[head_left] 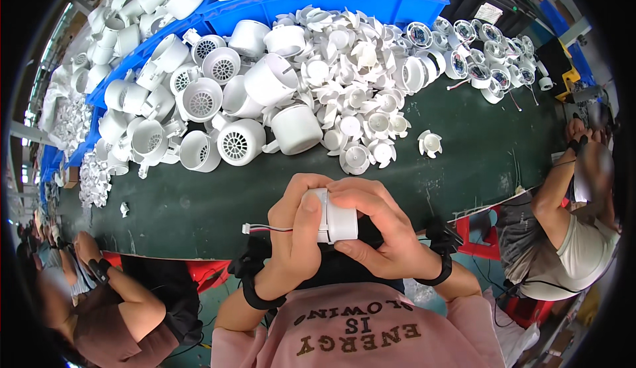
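Above the near edge of the green table, both my hands grip one white cylindrical plastic housing (342,223). My left hand (301,232) wraps its left end, with the thumb along the side. Around the right end curl the fingers and thumb of my right hand (386,230). A seam runs around the housing between the two hands. From its left side a thin cable (271,227) passes across my left hand and ends in a small white connector (246,228). Beyond my hands, a single white fan impeller (430,143) lies on the table.
White cup-shaped housings (240,141) with grilles are heaped behind my hands, beside piled impellers (358,70). Round parts with circuit boards (479,71) sit far right. Blue bins (324,2) stand behind. Small white clips (95,181) lie left. People sit at both sides.
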The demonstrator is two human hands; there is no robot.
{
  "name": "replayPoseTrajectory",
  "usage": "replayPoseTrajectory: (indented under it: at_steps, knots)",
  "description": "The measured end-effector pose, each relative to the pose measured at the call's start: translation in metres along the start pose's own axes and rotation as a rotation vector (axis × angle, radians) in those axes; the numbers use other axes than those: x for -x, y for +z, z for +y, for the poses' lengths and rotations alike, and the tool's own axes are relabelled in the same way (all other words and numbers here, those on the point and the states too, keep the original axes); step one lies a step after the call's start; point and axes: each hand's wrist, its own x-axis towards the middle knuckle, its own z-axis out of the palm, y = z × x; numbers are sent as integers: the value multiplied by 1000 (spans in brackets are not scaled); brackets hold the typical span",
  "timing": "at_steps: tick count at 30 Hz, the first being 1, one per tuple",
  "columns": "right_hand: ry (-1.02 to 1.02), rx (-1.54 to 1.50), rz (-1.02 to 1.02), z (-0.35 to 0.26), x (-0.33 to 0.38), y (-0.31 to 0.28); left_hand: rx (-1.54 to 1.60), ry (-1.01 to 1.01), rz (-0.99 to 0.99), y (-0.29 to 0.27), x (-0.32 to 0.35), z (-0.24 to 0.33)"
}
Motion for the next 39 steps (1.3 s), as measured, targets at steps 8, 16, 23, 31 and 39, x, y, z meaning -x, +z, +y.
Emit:
replayPoseTrajectory:
  at_steps: [8,16,23,31,39]
  knots:
    - [-49,73,80,-1,9,12,-31,23,39,2,7,-3]
    - [-74,87,1,-3,9,9,-45,31,22,2,12,0]
    - [-85,-68,29,-1,13,22,15,26,56,10,18,4]
    - [-101,-279,89,2,13,31,-9,14,56,7,23,9]
    - [-137,-299,66,0,15,32,-26,-128,51,8,31,22]
